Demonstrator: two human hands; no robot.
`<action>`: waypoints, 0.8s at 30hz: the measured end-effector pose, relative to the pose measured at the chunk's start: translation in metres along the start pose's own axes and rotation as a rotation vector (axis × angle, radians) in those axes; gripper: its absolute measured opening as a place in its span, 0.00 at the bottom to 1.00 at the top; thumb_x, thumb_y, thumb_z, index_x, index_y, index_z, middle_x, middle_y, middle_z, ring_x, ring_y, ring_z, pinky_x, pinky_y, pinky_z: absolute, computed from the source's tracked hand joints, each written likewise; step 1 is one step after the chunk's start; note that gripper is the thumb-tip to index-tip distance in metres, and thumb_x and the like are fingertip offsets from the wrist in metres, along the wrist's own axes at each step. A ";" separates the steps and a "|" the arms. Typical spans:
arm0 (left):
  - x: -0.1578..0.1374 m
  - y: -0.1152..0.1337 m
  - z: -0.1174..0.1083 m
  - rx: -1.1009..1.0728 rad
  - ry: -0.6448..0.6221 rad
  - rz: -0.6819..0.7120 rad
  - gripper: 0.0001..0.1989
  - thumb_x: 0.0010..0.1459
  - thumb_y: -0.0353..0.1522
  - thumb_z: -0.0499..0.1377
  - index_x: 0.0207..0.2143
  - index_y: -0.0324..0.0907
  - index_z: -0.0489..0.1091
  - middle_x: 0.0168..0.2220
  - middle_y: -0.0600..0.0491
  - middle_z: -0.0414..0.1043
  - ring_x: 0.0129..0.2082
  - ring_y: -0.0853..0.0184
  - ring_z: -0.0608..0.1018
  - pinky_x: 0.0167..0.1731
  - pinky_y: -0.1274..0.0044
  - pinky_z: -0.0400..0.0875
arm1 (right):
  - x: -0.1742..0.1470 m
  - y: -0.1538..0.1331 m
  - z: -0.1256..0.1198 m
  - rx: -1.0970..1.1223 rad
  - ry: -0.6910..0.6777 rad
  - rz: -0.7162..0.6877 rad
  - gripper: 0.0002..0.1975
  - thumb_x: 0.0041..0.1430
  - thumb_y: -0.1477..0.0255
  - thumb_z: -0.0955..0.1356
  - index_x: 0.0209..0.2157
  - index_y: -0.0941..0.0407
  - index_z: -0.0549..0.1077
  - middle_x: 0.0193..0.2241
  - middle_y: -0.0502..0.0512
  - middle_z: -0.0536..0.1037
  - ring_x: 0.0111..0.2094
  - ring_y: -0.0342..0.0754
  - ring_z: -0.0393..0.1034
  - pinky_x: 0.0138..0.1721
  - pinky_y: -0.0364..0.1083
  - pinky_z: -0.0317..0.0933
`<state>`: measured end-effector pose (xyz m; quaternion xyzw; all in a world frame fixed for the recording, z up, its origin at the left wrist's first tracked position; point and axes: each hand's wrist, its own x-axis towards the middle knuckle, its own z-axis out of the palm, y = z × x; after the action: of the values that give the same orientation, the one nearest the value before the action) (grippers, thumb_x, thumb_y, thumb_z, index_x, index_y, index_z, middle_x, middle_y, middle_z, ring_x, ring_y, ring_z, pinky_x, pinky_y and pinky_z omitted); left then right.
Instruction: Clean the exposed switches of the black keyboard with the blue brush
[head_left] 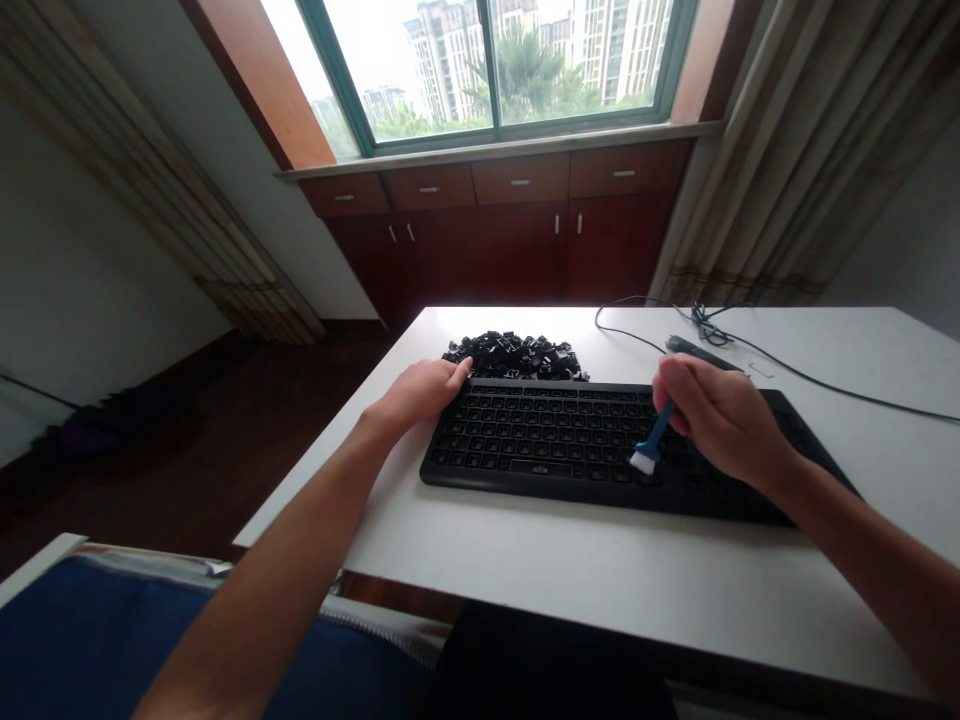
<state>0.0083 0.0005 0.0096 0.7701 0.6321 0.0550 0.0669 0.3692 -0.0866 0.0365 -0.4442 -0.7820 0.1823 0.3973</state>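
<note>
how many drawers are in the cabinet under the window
4, in one row under the sill: far left, left of middle, right of middle, far right. Curtains may hide more.

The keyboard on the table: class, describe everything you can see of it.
The keyboard is black, wide and flat, looks plastic, and lies on the white table. Its keycaps look removed; a pile of black keycaps sits behind it. The left hand rests on its back left corner. The right hand holds a small blue brush, white bristles on it.
</note>
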 end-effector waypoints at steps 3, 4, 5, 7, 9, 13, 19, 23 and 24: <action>0.000 0.000 0.001 0.004 0.004 0.002 0.36 0.65 0.52 0.36 0.26 0.41 0.74 0.29 0.47 0.77 0.29 0.61 0.75 0.30 0.75 0.60 | 0.001 0.001 -0.001 -0.074 0.100 -0.004 0.17 0.69 0.62 0.57 0.29 0.53 0.67 0.17 0.46 0.64 0.17 0.39 0.58 0.20 0.44 0.54; 0.000 0.000 0.001 0.004 0.002 0.002 0.36 0.65 0.52 0.36 0.26 0.41 0.74 0.29 0.47 0.77 0.29 0.61 0.75 0.30 0.74 0.60 | 0.001 0.002 -0.001 -0.123 0.111 -0.037 0.17 0.69 0.63 0.57 0.29 0.53 0.67 0.18 0.46 0.65 0.18 0.39 0.58 0.22 0.44 0.54; 0.000 -0.001 0.001 0.003 -0.002 0.002 0.36 0.65 0.52 0.36 0.26 0.42 0.74 0.29 0.48 0.77 0.29 0.62 0.75 0.30 0.74 0.60 | 0.001 0.002 0.000 -0.156 0.102 -0.068 0.16 0.69 0.63 0.58 0.30 0.53 0.67 0.18 0.46 0.66 0.18 0.39 0.58 0.23 0.45 0.55; 0.001 -0.001 0.001 0.003 -0.009 0.000 0.36 0.65 0.53 0.35 0.26 0.42 0.74 0.29 0.48 0.76 0.28 0.62 0.74 0.30 0.74 0.60 | 0.001 0.001 0.003 -0.138 0.045 -0.089 0.16 0.69 0.63 0.58 0.29 0.53 0.66 0.19 0.46 0.65 0.19 0.39 0.58 0.24 0.45 0.55; 0.001 -0.002 0.001 0.009 -0.013 -0.002 0.36 0.64 0.53 0.35 0.26 0.42 0.74 0.28 0.48 0.76 0.29 0.62 0.74 0.30 0.74 0.60 | 0.001 -0.001 0.005 -0.061 -0.004 -0.056 0.17 0.69 0.63 0.57 0.28 0.53 0.66 0.18 0.46 0.64 0.19 0.39 0.58 0.23 0.45 0.54; 0.002 -0.002 0.001 0.010 -0.014 -0.009 0.36 0.64 0.52 0.35 0.26 0.42 0.74 0.30 0.47 0.76 0.30 0.61 0.75 0.31 0.74 0.61 | 0.000 -0.001 0.000 0.075 0.076 0.047 0.20 0.69 0.61 0.57 0.25 0.53 0.66 0.16 0.46 0.63 0.17 0.39 0.57 0.20 0.45 0.52; 0.002 -0.002 0.002 0.010 -0.013 -0.023 0.36 0.64 0.53 0.36 0.26 0.43 0.75 0.29 0.48 0.77 0.31 0.60 0.75 0.31 0.74 0.62 | 0.001 0.006 -0.011 -0.243 0.057 -0.113 0.19 0.68 0.63 0.59 0.23 0.53 0.64 0.16 0.47 0.63 0.17 0.40 0.57 0.23 0.47 0.51; 0.004 -0.002 0.002 0.014 -0.016 -0.021 0.36 0.64 0.53 0.36 0.25 0.43 0.74 0.28 0.48 0.76 0.29 0.60 0.75 0.31 0.74 0.62 | 0.002 0.004 0.000 -0.161 -0.141 -0.105 0.17 0.68 0.62 0.57 0.26 0.53 0.64 0.19 0.48 0.66 0.20 0.41 0.60 0.25 0.47 0.54; 0.004 -0.002 0.003 0.018 -0.019 -0.021 0.36 0.63 0.53 0.36 0.24 0.43 0.73 0.28 0.48 0.76 0.29 0.60 0.75 0.31 0.74 0.62 | 0.001 0.003 0.004 -0.120 -0.132 -0.088 0.18 0.69 0.62 0.57 0.26 0.53 0.64 0.19 0.48 0.66 0.20 0.41 0.61 0.26 0.47 0.55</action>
<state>0.0079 0.0052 0.0068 0.7644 0.6400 0.0415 0.0665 0.3677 -0.0835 0.0331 -0.4196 -0.8347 0.1464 0.3253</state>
